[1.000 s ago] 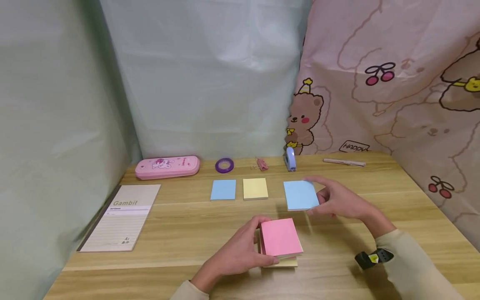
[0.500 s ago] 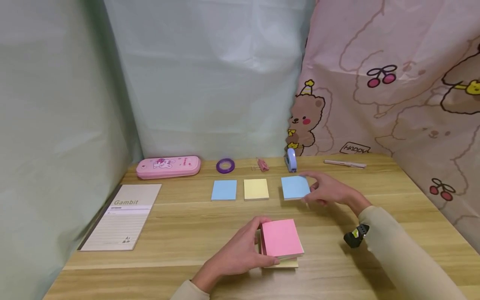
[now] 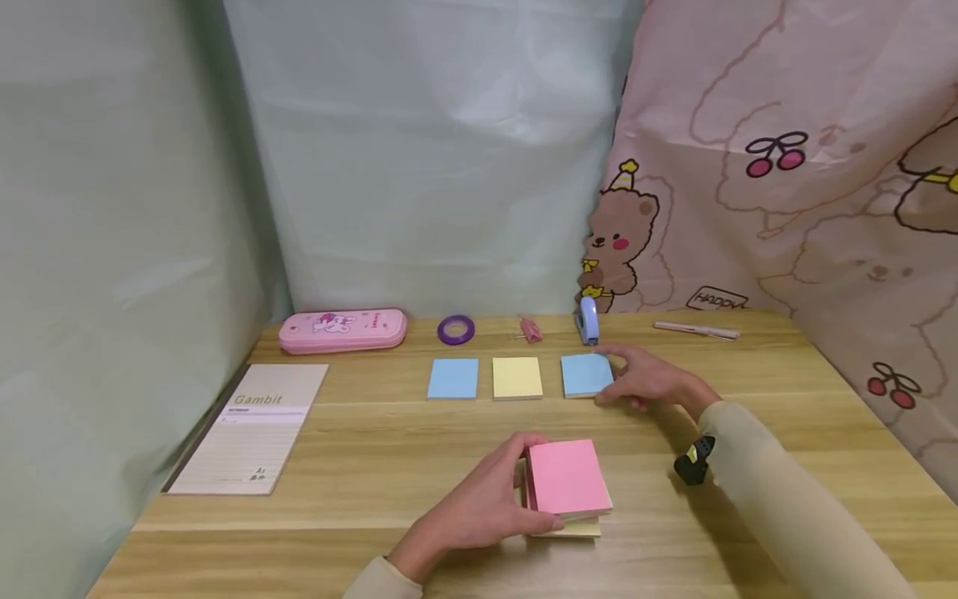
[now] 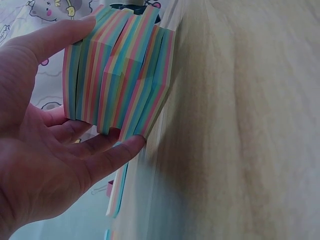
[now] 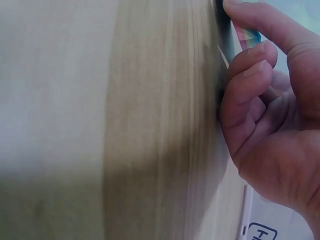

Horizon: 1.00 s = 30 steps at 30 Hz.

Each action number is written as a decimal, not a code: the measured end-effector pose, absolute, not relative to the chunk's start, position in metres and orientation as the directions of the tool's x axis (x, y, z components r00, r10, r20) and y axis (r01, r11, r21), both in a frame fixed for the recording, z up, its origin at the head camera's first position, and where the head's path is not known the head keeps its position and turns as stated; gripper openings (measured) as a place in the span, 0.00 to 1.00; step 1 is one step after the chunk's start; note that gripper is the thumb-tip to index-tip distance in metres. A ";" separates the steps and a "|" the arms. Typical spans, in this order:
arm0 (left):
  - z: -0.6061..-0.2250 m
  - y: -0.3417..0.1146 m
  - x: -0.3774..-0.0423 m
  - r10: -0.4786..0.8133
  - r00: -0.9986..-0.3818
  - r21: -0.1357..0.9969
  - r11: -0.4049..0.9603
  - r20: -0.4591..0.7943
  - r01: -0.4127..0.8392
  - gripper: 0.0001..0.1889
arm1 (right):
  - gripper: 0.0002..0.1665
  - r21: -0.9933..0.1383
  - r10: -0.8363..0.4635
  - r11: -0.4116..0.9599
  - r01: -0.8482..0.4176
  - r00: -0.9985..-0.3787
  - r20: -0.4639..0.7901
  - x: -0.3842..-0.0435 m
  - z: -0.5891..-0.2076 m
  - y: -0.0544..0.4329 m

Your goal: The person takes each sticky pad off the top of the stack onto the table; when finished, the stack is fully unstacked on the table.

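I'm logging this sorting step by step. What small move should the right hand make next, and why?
Probably let go and draw back. The right hand holds the blue pad by its right edge, and it already seems to lie flat in the row beside the yellow pad.

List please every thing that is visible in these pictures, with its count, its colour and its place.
sticky-note stack: 1, pink top, front centre
small note pads: 3, blue, yellow, blue, in a row
notebook: 1, beige, left
pencil case: 1, pink, back left
tape roll: 1, purple, back
binder clip: 1, pink, back
small dispenser: 1, blue-white, back
pen: 1, pale, back right
table: 1, wood
left hand: holds the stack
right hand: holds the right blue pad
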<state>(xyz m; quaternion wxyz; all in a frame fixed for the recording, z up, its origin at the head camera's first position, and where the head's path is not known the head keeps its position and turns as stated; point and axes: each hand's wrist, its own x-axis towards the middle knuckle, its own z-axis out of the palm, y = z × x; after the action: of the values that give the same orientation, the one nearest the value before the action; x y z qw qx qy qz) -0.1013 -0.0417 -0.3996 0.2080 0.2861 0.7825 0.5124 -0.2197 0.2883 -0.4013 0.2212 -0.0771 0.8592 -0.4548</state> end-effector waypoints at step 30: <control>-0.401 -0.041 -0.101 0.651 -0.758 0.905 0.343 -0.035 0.253 0.43 | 0.59 -0.745 -0.289 0.660 0.095 -0.884 -0.368 -0.227 -0.397 0.283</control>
<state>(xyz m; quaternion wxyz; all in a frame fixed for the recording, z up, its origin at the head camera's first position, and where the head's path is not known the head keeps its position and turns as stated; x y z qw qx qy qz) -0.1012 -0.0406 -0.4010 0.2001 0.2847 0.7946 0.4976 -0.2275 0.2834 -0.3968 0.2349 -0.0554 0.8802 -0.4087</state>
